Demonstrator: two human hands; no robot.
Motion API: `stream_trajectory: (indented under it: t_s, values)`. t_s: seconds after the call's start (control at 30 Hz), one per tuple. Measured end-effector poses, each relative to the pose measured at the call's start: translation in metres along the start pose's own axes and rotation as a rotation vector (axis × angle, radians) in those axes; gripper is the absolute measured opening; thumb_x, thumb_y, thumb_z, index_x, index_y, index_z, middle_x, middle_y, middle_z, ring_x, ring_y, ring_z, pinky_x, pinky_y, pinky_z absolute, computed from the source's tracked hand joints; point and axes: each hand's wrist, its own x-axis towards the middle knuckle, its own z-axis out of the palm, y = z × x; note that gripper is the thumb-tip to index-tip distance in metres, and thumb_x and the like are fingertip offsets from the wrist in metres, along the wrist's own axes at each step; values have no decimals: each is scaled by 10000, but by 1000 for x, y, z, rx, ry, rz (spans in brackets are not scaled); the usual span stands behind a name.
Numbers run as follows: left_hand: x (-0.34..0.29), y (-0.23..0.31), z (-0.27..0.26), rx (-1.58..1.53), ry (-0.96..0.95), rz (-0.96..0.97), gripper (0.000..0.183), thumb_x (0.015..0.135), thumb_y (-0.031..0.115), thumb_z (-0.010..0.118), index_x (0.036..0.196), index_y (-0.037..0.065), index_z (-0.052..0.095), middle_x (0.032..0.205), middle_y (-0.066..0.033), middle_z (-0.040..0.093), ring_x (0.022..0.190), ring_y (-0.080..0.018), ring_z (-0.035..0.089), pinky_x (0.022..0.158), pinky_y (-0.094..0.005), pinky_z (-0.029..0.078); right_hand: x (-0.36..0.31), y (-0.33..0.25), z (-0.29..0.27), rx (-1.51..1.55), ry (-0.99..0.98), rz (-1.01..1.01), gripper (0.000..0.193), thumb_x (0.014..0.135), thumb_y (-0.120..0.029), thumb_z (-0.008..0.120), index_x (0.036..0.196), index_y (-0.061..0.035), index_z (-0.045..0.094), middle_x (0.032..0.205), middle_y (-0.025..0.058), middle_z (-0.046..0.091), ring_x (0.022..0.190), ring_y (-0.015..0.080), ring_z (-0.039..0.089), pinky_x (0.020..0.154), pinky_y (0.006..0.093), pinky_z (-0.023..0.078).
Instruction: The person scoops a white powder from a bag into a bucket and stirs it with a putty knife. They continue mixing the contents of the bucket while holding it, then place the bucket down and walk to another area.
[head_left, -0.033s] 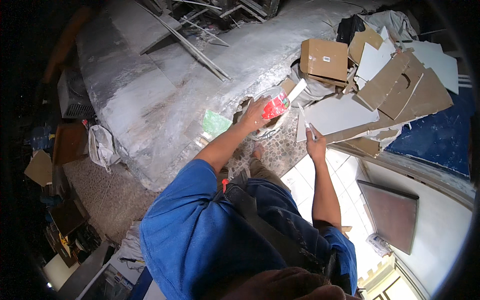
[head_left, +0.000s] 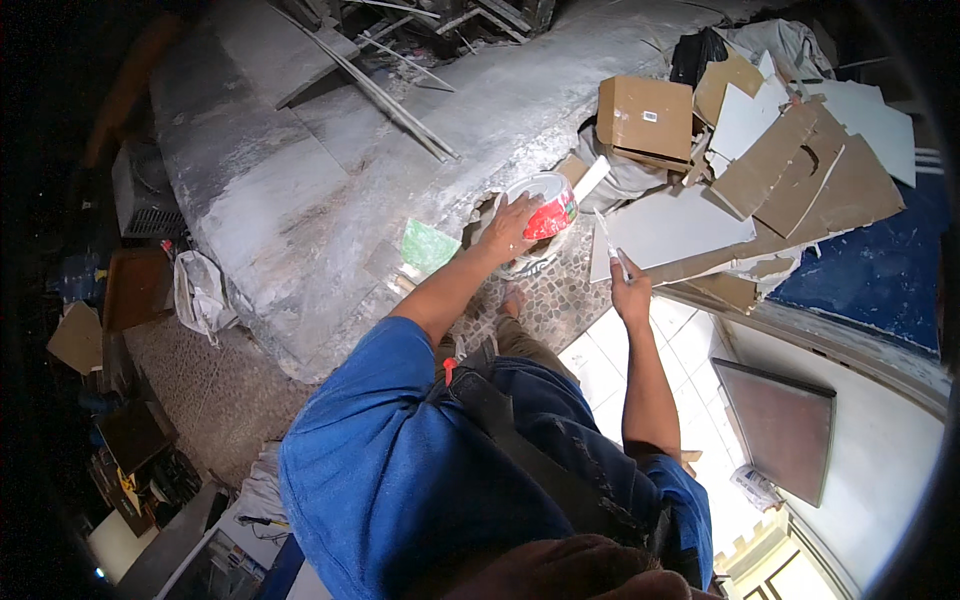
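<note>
My left hand (head_left: 508, 228) grips the side of a round tub (head_left: 550, 213) with a red label, its fingers spread over the wall below the rim. The tub is tilted above an opening with a ragged edge, and a pale round surface shows at its top. In my right hand (head_left: 630, 290) is a thin-bladed hand tool (head_left: 610, 240), held by its light handle with the blade pointing up and away from me. Tool and tub are apart. Left of my left forearm, a green board piece (head_left: 430, 246) lies on the dusty grey surface (head_left: 300, 200).
Brown cardboard (head_left: 800, 170) and white sheets are piled at the right, beside a cardboard box (head_left: 645, 120). Long thin strips (head_left: 390, 105) lie across the grey surface. A white sack (head_left: 200, 295) hangs at its left edge. A dark framed panel (head_left: 778, 425) leans at the lower right.
The view has shifted very slightly. The tub's pale round top shows a little more; both hands keep their holds.
</note>
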Motion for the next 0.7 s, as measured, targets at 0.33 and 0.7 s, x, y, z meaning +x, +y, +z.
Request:
stream_trajectory:
  t_s: [0.33,0.7]
  values:
    - [21,6,6,271,-166,145,885,837,190,770,1589,123,306,1642,-68,343,1541,-291,265,1273,-593,116,12,35,-16,74,68,60,441,988,-330,653,1288,-8,688,1229,264,700,1200,356,664,1054,378,474]
    - [11,12,-7,371,-55,318,785,824,165,782,1524,122,429,1597,-59,424,1501,-301,349,1256,-619,154,10,15,-1,64,105,-88,444,981,-315,654,1244,40,696,1227,283,693,1212,362,655,1061,378,464]
